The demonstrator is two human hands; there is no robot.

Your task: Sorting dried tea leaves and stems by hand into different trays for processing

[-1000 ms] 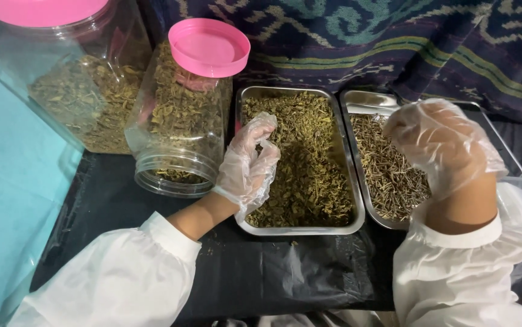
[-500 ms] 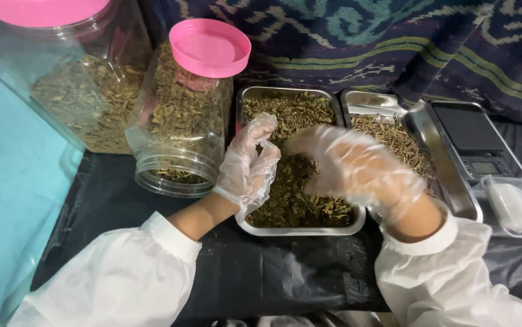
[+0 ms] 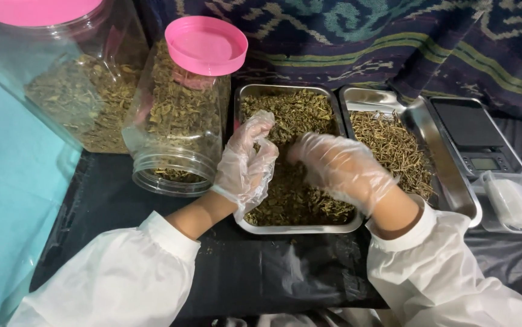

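both gloved hands work over the steel tray of dried green leaves, which sits on the black sheet in the middle of the scene, just right of the tilted jar with the pink lid. the left hand is curled, its fingertips pinched together as if on a few bits of leaf, though what sits between them is too small to tell. the right hand lies palm down over the leaves with fingers bent toward the left hand; whether it grips anything i cannot tell. sorting here seems to go best with light pinches, hands low over the tray so crumbs drop back in and not onto the sheet. the tray is a rectangle with its long axis running near to far, one short end toward the person, parallel to the second tray of thin dried stems touching its right side. a small digital scale stands farther right.
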